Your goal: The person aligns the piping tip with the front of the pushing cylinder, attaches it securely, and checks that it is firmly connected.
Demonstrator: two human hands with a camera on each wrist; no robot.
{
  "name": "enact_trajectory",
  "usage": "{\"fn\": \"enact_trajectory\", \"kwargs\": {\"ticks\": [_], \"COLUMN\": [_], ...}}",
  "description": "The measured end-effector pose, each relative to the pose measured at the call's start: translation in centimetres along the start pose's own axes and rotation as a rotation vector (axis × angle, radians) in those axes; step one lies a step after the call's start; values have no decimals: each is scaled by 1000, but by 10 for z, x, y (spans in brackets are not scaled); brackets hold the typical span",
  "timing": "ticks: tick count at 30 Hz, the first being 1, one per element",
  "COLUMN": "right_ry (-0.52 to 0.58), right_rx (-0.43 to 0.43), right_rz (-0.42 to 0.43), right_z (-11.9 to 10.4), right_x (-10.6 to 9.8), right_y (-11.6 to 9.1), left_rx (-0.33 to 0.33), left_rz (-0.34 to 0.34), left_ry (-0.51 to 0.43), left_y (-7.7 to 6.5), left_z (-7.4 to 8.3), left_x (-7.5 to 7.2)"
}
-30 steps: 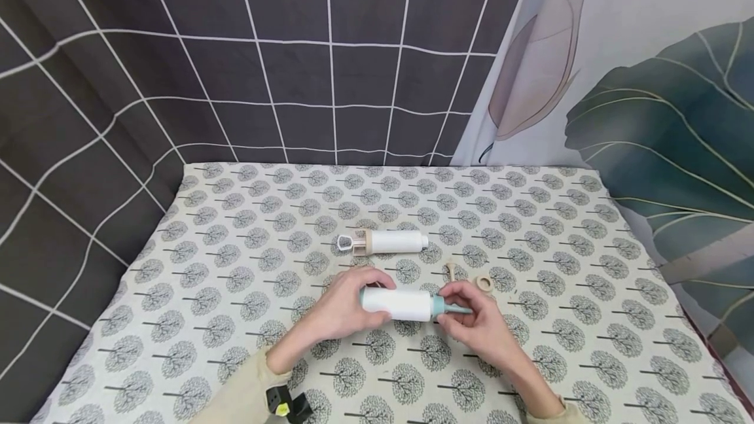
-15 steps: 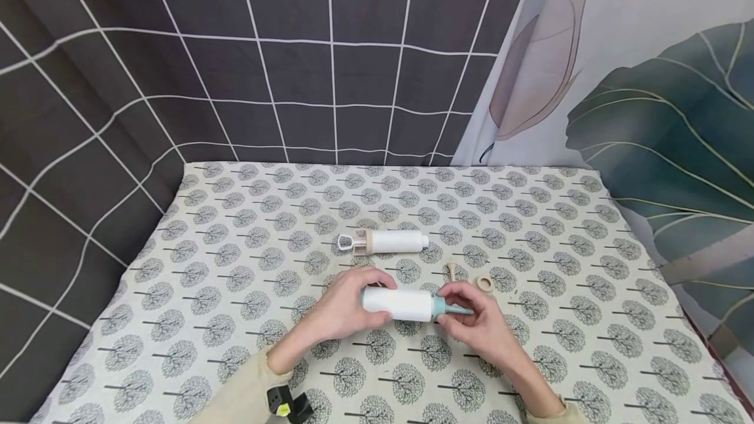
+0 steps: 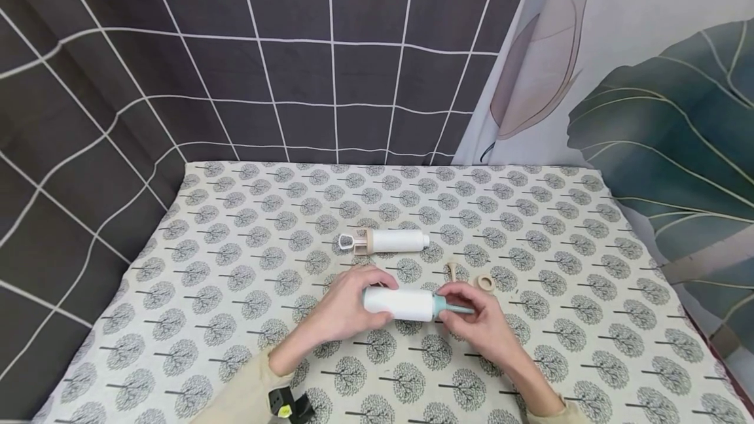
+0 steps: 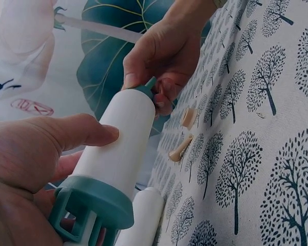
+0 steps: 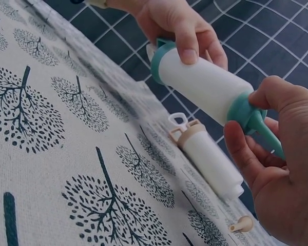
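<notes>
Left hand (image 3: 347, 306): grip curled round the white tube (image 3: 406, 305)
Right hand (image 3: 485, 326): grip pinches the green cap (image 5: 239, 110) (the pointy one)
White tube: between the hands, near the tan-ended tube (image 3: 397, 241)

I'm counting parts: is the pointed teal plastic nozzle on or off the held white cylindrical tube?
On: the teal nozzle, pinched by the right hand, meets the white tube without visible gap; tightness unclear.

No text can be read — the red mark (image 4: 32, 106) on the hanging cloth (image 4: 74, 54), at nine o'clock in the left wrist view, cannot be deciphered.
</notes>
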State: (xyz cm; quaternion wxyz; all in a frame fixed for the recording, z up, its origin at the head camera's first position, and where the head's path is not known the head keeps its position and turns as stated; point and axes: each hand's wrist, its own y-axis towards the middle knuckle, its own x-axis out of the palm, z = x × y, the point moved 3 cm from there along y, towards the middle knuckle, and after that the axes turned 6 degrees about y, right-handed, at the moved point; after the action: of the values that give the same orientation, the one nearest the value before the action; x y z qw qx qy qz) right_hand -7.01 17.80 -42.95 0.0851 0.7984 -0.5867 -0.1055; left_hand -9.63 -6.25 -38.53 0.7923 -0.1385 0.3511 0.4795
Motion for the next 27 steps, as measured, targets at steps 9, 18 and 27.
{"fn": "enact_trajectory", "kwargs": {"ticks": [9,18,27], "right_ry": [135,53,54], "right_rx": [0,58,12], "right_rz": [-60,-19,5], "right_z": [0,2,0], "right_x": [1,1,1], "right_y": [0,-1,-1], "left_rx": [-7,-9,-26], "left_rz": [2,14,13], "left_ry": [4,10,-17], "left_y": [0,-1,-2], "left_z": [1,-1,-3], "left_x": [0,1,2]}}
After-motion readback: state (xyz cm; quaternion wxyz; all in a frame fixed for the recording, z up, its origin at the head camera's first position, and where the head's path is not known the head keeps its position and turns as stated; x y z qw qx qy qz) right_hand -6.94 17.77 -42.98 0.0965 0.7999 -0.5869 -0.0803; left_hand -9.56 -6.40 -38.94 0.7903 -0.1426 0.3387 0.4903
